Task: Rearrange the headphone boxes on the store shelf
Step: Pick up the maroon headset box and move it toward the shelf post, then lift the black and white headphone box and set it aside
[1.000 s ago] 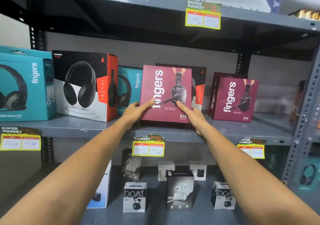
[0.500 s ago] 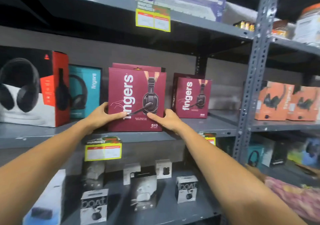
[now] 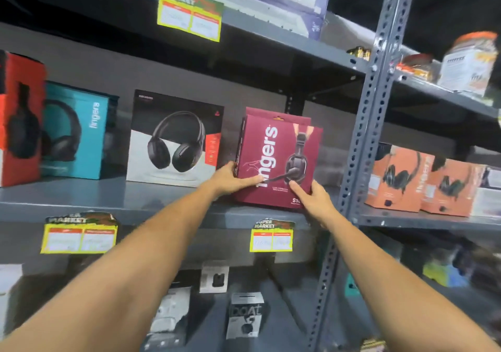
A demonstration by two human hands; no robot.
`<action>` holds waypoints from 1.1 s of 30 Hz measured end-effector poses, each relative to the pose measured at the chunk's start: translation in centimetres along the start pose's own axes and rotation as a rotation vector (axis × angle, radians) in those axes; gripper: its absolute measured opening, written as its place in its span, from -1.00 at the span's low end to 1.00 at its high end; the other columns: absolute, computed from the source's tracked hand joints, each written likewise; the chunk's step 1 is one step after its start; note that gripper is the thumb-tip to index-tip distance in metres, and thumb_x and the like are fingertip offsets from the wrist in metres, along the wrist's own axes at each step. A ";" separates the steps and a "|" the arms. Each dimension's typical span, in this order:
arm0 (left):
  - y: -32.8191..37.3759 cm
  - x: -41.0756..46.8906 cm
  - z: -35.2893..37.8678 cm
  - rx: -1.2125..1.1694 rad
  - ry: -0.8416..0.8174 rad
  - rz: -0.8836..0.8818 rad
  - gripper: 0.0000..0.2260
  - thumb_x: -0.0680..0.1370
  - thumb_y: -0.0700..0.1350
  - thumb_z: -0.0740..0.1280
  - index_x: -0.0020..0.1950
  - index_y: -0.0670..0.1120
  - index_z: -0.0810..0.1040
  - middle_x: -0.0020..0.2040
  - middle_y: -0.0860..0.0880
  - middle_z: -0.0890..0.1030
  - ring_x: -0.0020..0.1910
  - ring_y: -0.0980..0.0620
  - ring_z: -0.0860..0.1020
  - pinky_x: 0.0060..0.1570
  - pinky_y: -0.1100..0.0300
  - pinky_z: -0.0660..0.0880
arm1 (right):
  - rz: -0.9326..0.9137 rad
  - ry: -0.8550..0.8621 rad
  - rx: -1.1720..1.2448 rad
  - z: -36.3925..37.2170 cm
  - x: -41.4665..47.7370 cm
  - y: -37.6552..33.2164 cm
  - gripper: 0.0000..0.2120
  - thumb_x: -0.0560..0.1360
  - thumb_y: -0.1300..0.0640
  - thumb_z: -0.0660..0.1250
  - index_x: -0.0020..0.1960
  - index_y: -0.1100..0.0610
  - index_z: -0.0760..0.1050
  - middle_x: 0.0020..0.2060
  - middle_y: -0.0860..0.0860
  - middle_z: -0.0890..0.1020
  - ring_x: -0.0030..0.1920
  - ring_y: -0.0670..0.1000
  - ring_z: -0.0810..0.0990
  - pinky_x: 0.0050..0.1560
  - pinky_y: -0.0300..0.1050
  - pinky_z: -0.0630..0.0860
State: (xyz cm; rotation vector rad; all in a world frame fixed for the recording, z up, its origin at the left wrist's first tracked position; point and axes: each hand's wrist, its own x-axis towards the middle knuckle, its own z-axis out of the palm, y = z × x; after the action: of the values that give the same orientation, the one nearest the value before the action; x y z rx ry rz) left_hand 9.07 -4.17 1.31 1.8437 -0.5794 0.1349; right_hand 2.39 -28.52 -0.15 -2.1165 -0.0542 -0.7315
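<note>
I hold a maroon "fingers" headphone box (image 3: 273, 159) with both hands at the right end of the grey middle shelf (image 3: 108, 197). My left hand (image 3: 233, 179) grips its lower left edge, thumb across the front. My right hand (image 3: 311, 198) grips its lower right corner. A second maroon box (image 3: 276, 113) stands directly behind it, only its top showing. To the left stand a black-and-white headphone box (image 3: 173, 137), a teal "fingers" box (image 3: 78, 132) and a red-sided box (image 3: 21, 118).
A perforated grey upright post (image 3: 360, 145) stands just right of the held box. Orange headphone boxes (image 3: 398, 180) fill the neighbouring bay. Small earbud boxes (image 3: 244, 315) sit on the shelf below. Yellow price tags (image 3: 271, 239) hang from the shelf edges.
Both hands have carried the maroon box rightward along the shelf, to in front of the other maroon box. The black-and-white box it had hidden now shows. The view has swung right.
</note>
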 end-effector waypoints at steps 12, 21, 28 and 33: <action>-1.3 0.0 0.3 0.140 0.051 -0.014 -0.18 0.19 0.27 0.59 0.28 -0.10 0.40 0.08 0.04 0.61 0.01 0.06 0.61 0.00 0.27 0.55 | -0.134 0.416 -0.030 1.1 -0.3 1.6 -0.41 0.26 -0.13 0.58 -0.03 0.12 0.28 -0.10 0.09 0.48 -0.15 0.05 0.46 -0.21 -0.24 0.36; -2.1 -8.9 -9.3 0.716 0.231 0.185 -0.78 0.41 0.11 0.46 -0.28 -0.01 0.58 -0.41 0.13 0.51 -0.25 0.00 0.59 -0.12 0.11 0.57 | -0.291 -0.009 -0.344 12.7 -4.1 -7.3 -0.62 0.37 -0.03 0.51 -0.43 0.06 0.38 -0.49 -0.07 0.50 -0.34 0.09 0.55 -0.29 -0.10 0.35; -7.0 -18.1 -27.1 0.809 0.476 0.009 -0.82 0.42 -0.02 0.47 -0.30 -0.09 0.60 -0.37 -0.03 0.62 -0.31 -0.04 0.60 -0.25 0.14 0.49 | -0.307 -0.191 -0.019 29.1 -6.0 -19.9 -0.60 0.38 -0.13 0.49 -0.14 0.21 0.50 -0.19 0.12 0.64 -0.16 0.11 0.55 -0.15 -0.08 0.37; -9.0 -22.4 -35.7 0.696 0.629 -0.077 -0.85 0.34 -0.14 0.53 -0.28 -0.05 0.56 -0.38 0.00 0.61 -0.41 0.19 0.52 -0.26 0.25 0.49 | -0.259 -0.295 0.155 39.5 -5.8 -28.6 -0.31 0.33 -0.24 0.48 0.20 0.22 0.37 0.12 0.16 0.57 0.12 0.17 0.56 0.06 -0.10 0.43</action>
State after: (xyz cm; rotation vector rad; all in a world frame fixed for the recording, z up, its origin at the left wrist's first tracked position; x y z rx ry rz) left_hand 0.33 37.92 -2.14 2.3162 0.0009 0.9219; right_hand 8.17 20.19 -0.04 -2.0729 -0.5363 -0.5364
